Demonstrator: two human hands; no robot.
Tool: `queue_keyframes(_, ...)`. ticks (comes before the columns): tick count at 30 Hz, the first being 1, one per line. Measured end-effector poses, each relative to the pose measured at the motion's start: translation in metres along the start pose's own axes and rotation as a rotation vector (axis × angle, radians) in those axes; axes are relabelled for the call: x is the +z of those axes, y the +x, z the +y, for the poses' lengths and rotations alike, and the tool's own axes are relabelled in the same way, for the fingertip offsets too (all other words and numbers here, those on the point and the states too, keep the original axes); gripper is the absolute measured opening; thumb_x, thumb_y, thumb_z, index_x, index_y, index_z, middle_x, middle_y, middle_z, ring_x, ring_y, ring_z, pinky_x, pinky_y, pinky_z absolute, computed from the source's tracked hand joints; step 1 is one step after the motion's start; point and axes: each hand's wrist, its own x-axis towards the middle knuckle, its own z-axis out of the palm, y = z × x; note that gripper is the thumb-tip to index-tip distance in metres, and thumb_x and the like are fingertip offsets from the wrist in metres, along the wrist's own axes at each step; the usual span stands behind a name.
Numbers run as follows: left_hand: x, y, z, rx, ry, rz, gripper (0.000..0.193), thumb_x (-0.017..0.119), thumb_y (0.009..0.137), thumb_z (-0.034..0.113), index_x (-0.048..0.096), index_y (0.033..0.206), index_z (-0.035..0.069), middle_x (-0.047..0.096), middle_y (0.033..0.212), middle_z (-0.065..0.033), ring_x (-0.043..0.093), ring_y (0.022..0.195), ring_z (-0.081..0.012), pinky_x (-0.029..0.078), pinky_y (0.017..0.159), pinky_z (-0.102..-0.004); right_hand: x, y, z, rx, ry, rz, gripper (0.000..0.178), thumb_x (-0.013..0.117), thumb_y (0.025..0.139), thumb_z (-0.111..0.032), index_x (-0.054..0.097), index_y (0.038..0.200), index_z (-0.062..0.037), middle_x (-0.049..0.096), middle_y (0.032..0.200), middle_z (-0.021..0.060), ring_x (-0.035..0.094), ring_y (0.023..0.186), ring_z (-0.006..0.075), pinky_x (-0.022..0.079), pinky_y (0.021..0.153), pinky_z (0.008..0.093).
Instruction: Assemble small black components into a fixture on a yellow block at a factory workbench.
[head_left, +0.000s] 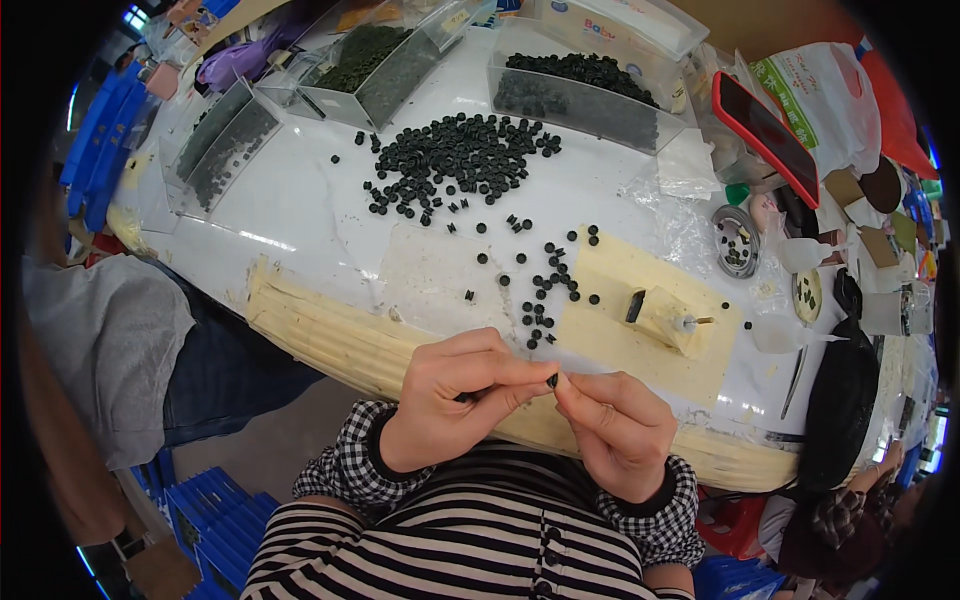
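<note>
Over the table's padded near edge, my left hand (452, 398) and my right hand (617, 420) meet fingertip to fingertip. Both pinch one small black round part (552, 381), mostly hidden by the fingers. A second dark bit (463, 397) shows against the curled fingers of my left hand. Just beyond lie several loose black grooved parts (541, 294), some flat, some on edge. Farther back is a large heap of the same parts (455, 160). To the right, a small tape-wrapped block with a metal pin (672, 320) sits on a yellow sheet (597, 345).
Clear bins of black parts (575, 85) and dark green parts (365, 60) stand at the back, another clear bin (220, 150) at left. A red-framed phone (765, 135), a round metal dish (737, 243) and a black pouch (840, 400) are at right. A person's leg (225, 350) is at left.
</note>
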Motion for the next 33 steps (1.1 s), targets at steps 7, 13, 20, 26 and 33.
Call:
queue_keyframes(7,-0.002,-0.002,-0.003,-0.050,-0.042,-0.042,0.023,0.073,0.075,-0.002,0.073,0.097,0.003,0.058,0.069,-0.0031,0.051,0.060,-0.0092,0.039,0.054,-0.0202,0.001,-0.002,0.001,-0.035,-0.044,-0.018,0.039,0.069,0.065,0.010,0.069,0.103,0.0004,0.067,0.095,0.0123,0.064,0.071,0.0219,0.052,0.061,0.0284)
queue_keyframes(13,-0.003,-0.002,-0.005,-0.074,-0.040,-0.073,0.021,0.072,0.076,-0.002,0.073,0.097,0.003,0.059,0.069,-0.0032,0.053,0.062,-0.0104,0.040,0.056,-0.0214,0.000,-0.003,0.003,-0.056,-0.075,-0.035,0.040,0.068,0.063,0.010,0.069,0.103,0.0010,0.067,0.095,0.0124,0.064,0.072,0.0222,0.052,0.062,0.0286)
queue_keyframes(20,-0.001,-0.002,-0.005,-0.062,-0.059,-0.034,0.019,0.072,0.077,-0.001,0.072,0.096,0.003,0.061,0.070,-0.0040,0.053,0.061,-0.0100,0.041,0.055,-0.0212,0.002,-0.003,0.002,-0.034,-0.049,0.001,0.037,0.069,0.067,0.011,0.069,0.102,0.0007,0.067,0.094,0.0115,0.064,0.074,0.0209,0.052,0.063,0.0273)
queue_keyframes(26,0.005,0.001,-0.001,-0.002,-0.033,0.021,0.020,0.073,0.076,-0.001,0.072,0.096,0.002,0.061,0.070,-0.0039,0.053,0.060,-0.0090,0.040,0.055,-0.0203,-0.001,-0.006,-0.002,0.084,0.081,0.049,0.033,0.066,0.076,0.011,0.068,0.107,-0.0017,0.066,0.094,0.0120,0.064,0.078,0.0188,0.051,0.066,0.0245)
queue_keyframes(33,0.008,0.002,0.000,0.017,-0.021,0.021,0.020,0.073,0.076,-0.001,0.072,0.095,0.001,0.061,0.070,-0.0038,0.052,0.060,-0.0090,0.040,0.055,-0.0203,-0.002,-0.007,-0.002,0.097,0.107,0.060,0.034,0.064,0.078,0.012,0.068,0.108,-0.0022,0.066,0.096,0.0132,0.065,0.081,0.0191,0.050,0.068,0.0236)
